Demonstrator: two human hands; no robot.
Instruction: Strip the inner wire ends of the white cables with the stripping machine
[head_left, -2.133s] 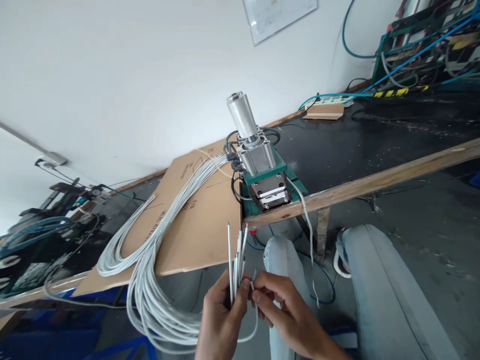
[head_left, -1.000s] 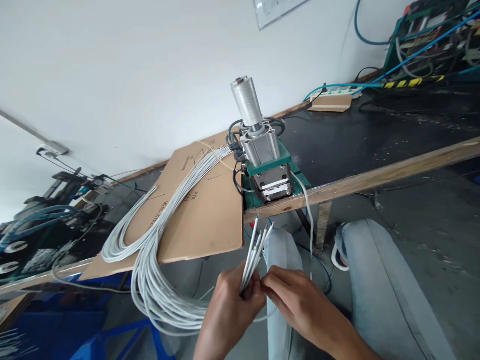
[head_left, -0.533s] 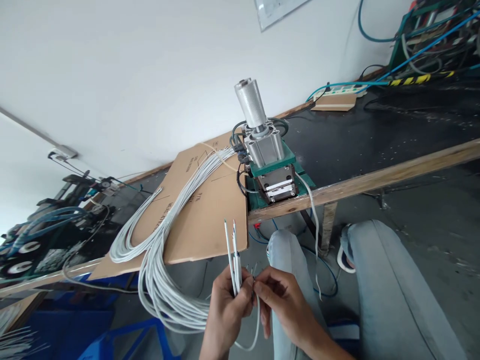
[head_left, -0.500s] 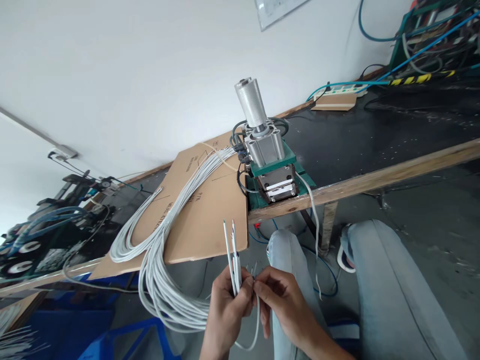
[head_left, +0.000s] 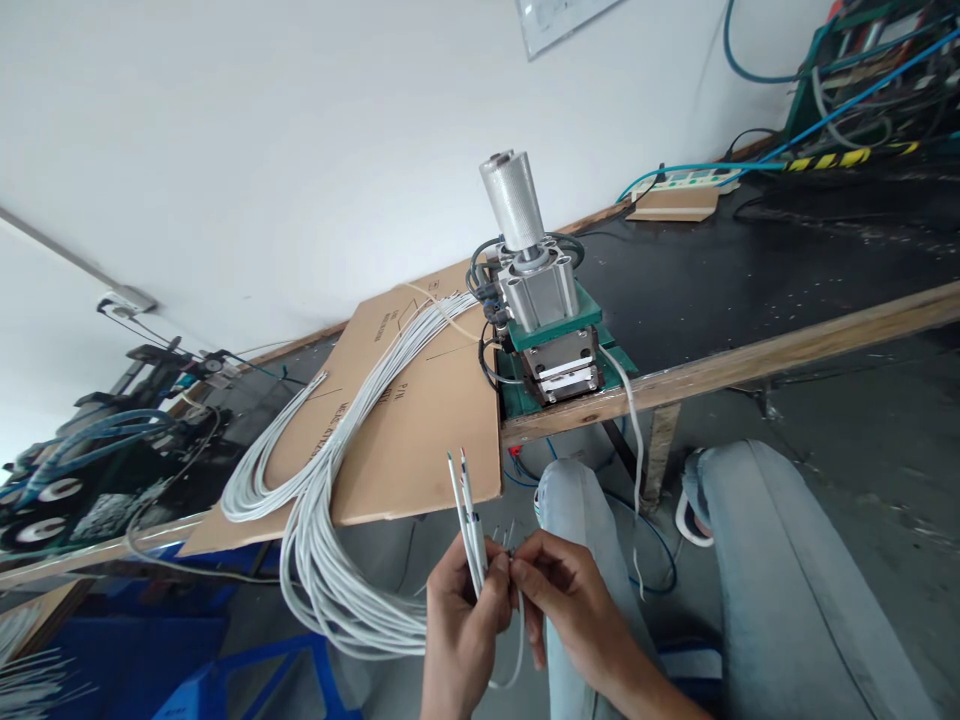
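Note:
My left hand (head_left: pixel 466 610) is closed round several white cables (head_left: pixel 466 510) whose ends point up, with small coloured wire tips showing. Between its thumb and forefinger it also pinches the end of one cable, which loops down below the hands. My right hand (head_left: pixel 566 590) pinches at that same cable end, its fingertips touching my left thumb; the fine wires there are too small to make out fully. From the left hand a thick bundle of white cables (head_left: pixel 352 600) runs left and up onto a cardboard sheet (head_left: pixel 420 450).
On the table edge stands a metal pneumatic machine (head_left: pixel 544 290) on a green base. A black tabletop (head_left: pixel 720 280) stretches right, with a power strip (head_left: pixel 686 182) at the wall. Other machinery (head_left: pixel 82 460) is at the left, above blue stools (head_left: pixel 262 670). My knees are below right.
The view has shifted slightly, so the machine and table appear a little farther right. Both hands stay together at the cable end, with the fingers only slightly moved.

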